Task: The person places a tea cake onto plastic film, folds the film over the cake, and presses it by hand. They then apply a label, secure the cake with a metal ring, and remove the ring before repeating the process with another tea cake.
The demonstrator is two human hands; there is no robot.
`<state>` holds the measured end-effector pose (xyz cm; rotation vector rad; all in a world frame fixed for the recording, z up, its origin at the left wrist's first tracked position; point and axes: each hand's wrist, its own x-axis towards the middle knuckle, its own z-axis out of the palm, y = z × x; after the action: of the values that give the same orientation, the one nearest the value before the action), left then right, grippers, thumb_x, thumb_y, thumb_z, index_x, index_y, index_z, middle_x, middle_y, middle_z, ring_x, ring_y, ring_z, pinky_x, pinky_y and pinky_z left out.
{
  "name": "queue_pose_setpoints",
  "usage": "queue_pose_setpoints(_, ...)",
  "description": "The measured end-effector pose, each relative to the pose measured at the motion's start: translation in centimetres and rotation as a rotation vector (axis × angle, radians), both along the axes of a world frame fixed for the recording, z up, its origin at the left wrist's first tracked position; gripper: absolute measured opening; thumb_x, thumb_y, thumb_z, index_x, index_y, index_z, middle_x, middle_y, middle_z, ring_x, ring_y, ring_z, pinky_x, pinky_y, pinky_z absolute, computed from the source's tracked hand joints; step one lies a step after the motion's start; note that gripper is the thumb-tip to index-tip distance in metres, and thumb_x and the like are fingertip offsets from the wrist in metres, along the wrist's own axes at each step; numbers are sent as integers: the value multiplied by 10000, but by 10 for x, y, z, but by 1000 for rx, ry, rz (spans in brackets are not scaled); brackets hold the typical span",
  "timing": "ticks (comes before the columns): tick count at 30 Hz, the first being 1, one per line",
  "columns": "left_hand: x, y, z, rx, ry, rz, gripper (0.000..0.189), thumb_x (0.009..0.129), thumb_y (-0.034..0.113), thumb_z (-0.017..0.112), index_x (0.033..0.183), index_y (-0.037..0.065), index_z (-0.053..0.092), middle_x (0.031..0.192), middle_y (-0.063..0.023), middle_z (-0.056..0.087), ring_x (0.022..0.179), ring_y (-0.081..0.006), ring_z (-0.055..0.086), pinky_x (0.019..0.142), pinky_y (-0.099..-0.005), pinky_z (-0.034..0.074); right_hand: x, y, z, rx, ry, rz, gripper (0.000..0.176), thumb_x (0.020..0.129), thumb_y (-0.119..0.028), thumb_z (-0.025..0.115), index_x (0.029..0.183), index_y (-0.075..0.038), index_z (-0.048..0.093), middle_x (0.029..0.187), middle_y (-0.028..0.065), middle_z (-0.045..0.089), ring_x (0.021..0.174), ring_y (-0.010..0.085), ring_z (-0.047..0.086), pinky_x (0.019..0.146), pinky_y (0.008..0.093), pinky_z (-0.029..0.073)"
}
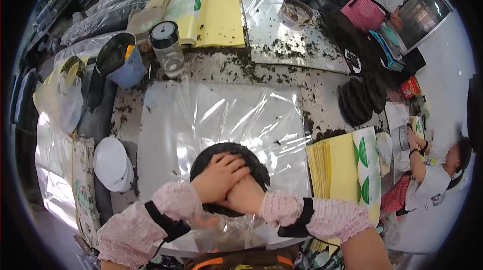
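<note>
My left hand (216,177) lies over my right hand (246,194), its fingers laid flat across the back of it. Both hands rest on a dark round cake (256,167) of what looks like pressed leaf, near the front of the work board. The fingers of my right hand are mostly hidden under the left. Beneath the cake a clear plastic sheet (216,106) is spread over the pale board (161,144). Pink sleeve covers with black straps are on both forearms.
A jar (168,54), blue jug (126,71) and white lids (111,162) are at left. Yellow paper (221,18) lies behind, another stack (339,169) at right. Dark cakes (362,100) are piled at right. A metal ring (295,13) sits on a crumb-strewn tray (282,43). Two people work at right.
</note>
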<state>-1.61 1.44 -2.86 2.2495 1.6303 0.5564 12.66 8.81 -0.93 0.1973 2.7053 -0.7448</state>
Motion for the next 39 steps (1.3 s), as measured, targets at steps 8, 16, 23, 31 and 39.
queue_pose_setpoints(8,-50,-49,36,405,-138,911,421,805,90,749,1208,43,640,1220,-167,642,1156,-391,601,969,-438,484,-3,-5,-25,126,317,-112,1083,873,-660,621,1594,-1,154,1579,374,209,1491,514,188,1207,604,174)
queue_pose_setpoints(16,44,-141,84,7,-175,413,837,621,358,905,1294,-1,561,1279,-214,583,1202,-408,568,998,-502,460,-5,-11,-34,155,258,-136,1116,836,-654,664,1596,-5,167,1614,348,161,1535,463,112,1233,578,113)
queue_pose_setpoints(23,110,-183,71,574,-130,-250,304,792,179,762,1080,83,752,1170,-134,685,995,-366,682,765,-407,584,0,-16,-28,177,287,-180,1100,837,-639,670,1587,6,189,1617,342,162,1526,468,135,1227,577,146)
queue_pose_setpoints(31,74,-126,-18,289,58,761,1054,642,407,879,1438,-81,390,1417,-276,495,1301,-470,492,1130,-532,347,2,-32,-24,243,290,-246,954,862,-512,682,1541,17,271,1588,339,219,1506,464,189,1220,565,173)
queue_pose_setpoints(39,79,-90,-25,269,-56,597,1281,531,792,808,1317,-161,467,1276,-285,620,1324,-458,517,1159,-567,295,115,9,55,466,802,-837,578,851,-247,755,1353,-46,550,1325,209,565,1294,441,476,1113,505,363)
